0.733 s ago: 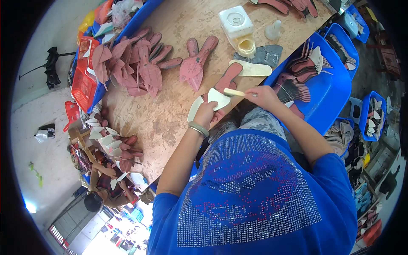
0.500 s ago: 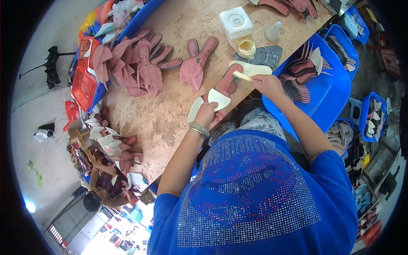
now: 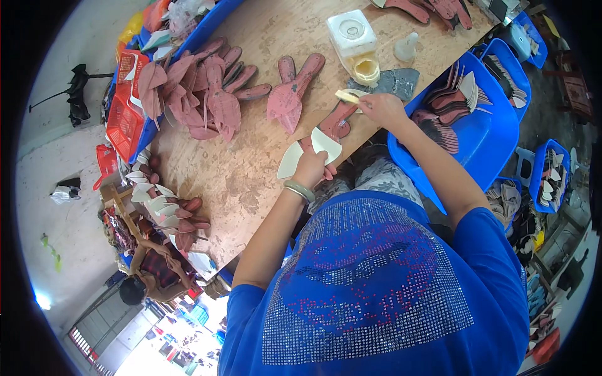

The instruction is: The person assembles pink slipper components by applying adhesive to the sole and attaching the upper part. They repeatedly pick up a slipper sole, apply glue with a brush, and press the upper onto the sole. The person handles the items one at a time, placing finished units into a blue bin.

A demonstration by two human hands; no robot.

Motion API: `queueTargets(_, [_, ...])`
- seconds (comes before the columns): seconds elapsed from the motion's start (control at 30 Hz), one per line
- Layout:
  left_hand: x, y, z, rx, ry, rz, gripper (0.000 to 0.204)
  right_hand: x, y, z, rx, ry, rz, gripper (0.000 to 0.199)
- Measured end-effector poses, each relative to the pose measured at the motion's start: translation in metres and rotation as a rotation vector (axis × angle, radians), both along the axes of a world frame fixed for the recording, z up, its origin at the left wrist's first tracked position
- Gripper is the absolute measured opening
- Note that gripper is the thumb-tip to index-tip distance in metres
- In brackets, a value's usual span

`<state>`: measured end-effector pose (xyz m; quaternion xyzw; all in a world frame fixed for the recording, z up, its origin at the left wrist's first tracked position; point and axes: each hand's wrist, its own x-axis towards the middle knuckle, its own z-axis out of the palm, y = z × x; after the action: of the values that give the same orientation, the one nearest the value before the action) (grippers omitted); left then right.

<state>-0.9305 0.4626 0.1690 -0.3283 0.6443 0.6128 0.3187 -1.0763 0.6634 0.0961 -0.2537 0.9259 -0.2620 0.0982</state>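
in the head view, taking the top edge as twelve o'clock and the sole (image 3: pixel 331 124) as the dial's centre, has that red piece lying on the bench (image 3: pixel 257 169) near its edge, narrow end toward one, wide end toward seven, with a cream panel (image 3: pixel 325 143) across the wide end and a cream flap (image 3: pixel 288 163) beyond, toward eight. holds down the wide end with the left hand (image 3: pixel 310 168) at seven, half curled, thumb on top, fingers partly hidden; cannot tell how firmly. pinches a pale brush (image 3: pixel 348 97) in the right hand (image 3: pixel 384 109) between two and three, fingertips nearly together around it, tip over the narrow end; cannot tell if touching. should handle light and thin, by the look of it, stiff enough to lie straight yet with some give; probably softer in the cream parts, readier there to crease or slip sideways, unlikely to break. might feel tacky or slick wherever wet, though cannot confirm any coating. best taken by the wide end, thumb above and fingers beneath, well clear of the brush tip. for surroundings, note the pot (image 3: pixel 367 80) at one, heaped soles (image 3: pixel 219 103) toward ten, and the blue bin (image 3: pixel 483 144) near three.
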Motion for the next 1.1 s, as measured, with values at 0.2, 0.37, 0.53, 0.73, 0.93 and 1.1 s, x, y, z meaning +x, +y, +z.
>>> queueTargets(0.2, [-0.002, 0.005, -0.003, 0.004, -0.027, 0.004, 0.029, 0.054, -0.014, 0.011, -0.243, -0.131, 0.093, 0.021])
queueTargets(0.37, [0.003, 0.005, -0.007, -0.01, -0.021, 0.034, 0.029, 0.072, -0.023, 0.013, -0.554, -0.521, -0.033, 0.02])
queueTargets(0.53, [0.005, 0.008, -0.005, -0.02, -0.008, 0.044, 0.027, 0.05, -0.011, 0.016, -0.229, -0.148, 0.019, 0.019])
queueTargets(0.73, [0.014, 0.003, 0.002, -0.003, 0.061, 0.119, 0.026, 0.015, 0.019, -0.005, -0.068, 0.081, -0.032, 0.02])
queueTargets(0.93, [0.025, -0.004, 0.029, 0.005, 0.041, 0.166, 0.028, 0.016, 0.034, 0.001, -0.19, 0.043, -0.166, 0.022])
queueTargets(1.1, [0.026, -0.006, 0.041, -0.014, 0.092, 0.255, 0.021, 0.027, 0.036, 0.008, -0.235, 0.155, -0.193, 0.021])
